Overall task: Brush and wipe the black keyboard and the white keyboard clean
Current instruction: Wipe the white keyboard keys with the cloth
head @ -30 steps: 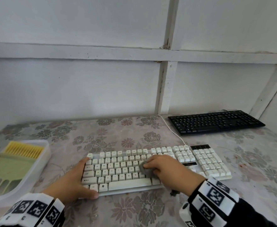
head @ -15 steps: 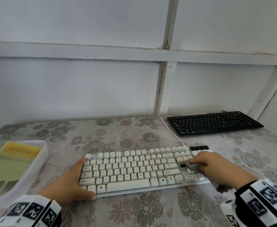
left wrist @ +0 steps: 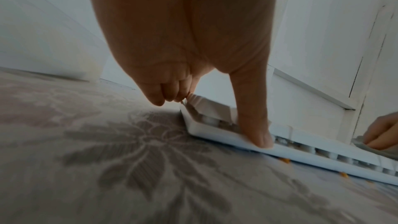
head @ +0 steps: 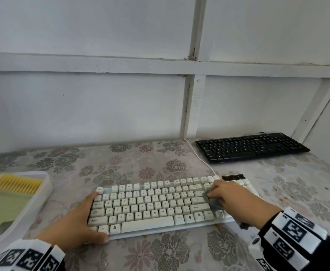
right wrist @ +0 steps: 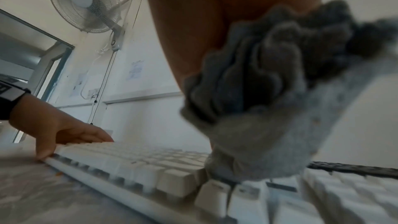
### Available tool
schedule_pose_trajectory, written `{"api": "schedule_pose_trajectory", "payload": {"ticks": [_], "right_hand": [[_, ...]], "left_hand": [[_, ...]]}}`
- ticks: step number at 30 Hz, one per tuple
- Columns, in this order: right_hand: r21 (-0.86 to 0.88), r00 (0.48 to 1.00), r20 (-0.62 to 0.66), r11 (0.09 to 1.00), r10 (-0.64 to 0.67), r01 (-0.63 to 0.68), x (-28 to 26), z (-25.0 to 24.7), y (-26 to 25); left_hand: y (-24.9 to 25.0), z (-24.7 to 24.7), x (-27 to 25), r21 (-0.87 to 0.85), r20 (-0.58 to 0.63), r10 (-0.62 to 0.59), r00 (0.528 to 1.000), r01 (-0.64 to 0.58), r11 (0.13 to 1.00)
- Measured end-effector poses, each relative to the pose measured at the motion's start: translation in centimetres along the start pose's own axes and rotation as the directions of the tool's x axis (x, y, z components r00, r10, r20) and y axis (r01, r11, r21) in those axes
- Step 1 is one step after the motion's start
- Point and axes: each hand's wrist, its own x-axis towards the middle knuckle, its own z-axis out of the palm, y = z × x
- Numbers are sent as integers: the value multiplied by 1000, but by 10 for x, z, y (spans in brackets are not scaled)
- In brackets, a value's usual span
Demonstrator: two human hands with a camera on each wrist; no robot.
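The worktop (head: 132,165) under its flowered cover carries everything here, and it runs back to a white panelled wall. Nearest the person lies the white keyboard (head: 150,204), set square along the front edge, its white cable (head: 197,156) trailing back toward the wall. Farther back and to the right, well apart from it, the black keyboard (head: 252,146) rests at a slight angle near the wall. At the left edge sits a pale plastic tray (head: 43,196), and in it a green dustpan (head: 5,206) with a yellow-bristled brush (head: 17,185) lying against its far end. The left hand (head: 76,225) braces the white keyboard's left end, thumb pressed down on the front rim at the corner, the other fingers laid along the left side; nothing is clasped inside it. The right hand (head: 232,198) is over the right part of the white keyboard, by the enter key, fingers curled round a bunched grey cloth (head: 211,200) that presses on the keys. A wall fan (right wrist: 84,1) shows high up in the right wrist view. A few small orange crumbs (left wrist: 286,160) lie on the cover just beside the white keyboard's front edge.
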Motion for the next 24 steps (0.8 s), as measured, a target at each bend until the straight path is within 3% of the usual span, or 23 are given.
{"api": "schedule_pose_trajectory", "payload": {"ticks": [3, 9, 16, 19, 21, 24], "right_hand": [[2, 1000, -25, 1000, -12, 12, -8, 5, 8], [-57, 992, -43, 991, 116, -119, -21, 0, 30], [-99, 995, -60, 991, 81, -87, -14, -18, 26], [3, 999, -36, 1000, -1, 1, -12, -15, 17], [-20, 998, -7, 998, -59, 58, -10, -5, 11], [-68, 1000, -8, 998, 10, -10, -14, -5, 17]], "left_hand": [[0, 1, 1, 2, -7, 2, 1000, -2, 1000], [-4, 0, 4, 10, -23, -8, 1000, 8, 1000], [-8, 3, 8, 8, -30, 6, 1000, -6, 1000], [-10, 1, 9, -12, -18, 10, 1000, -11, 1000], [-10, 1, 9, -24, -15, 18, 1000, -19, 1000], [-11, 2, 10, -27, -14, 26, 1000, -27, 999]]}}
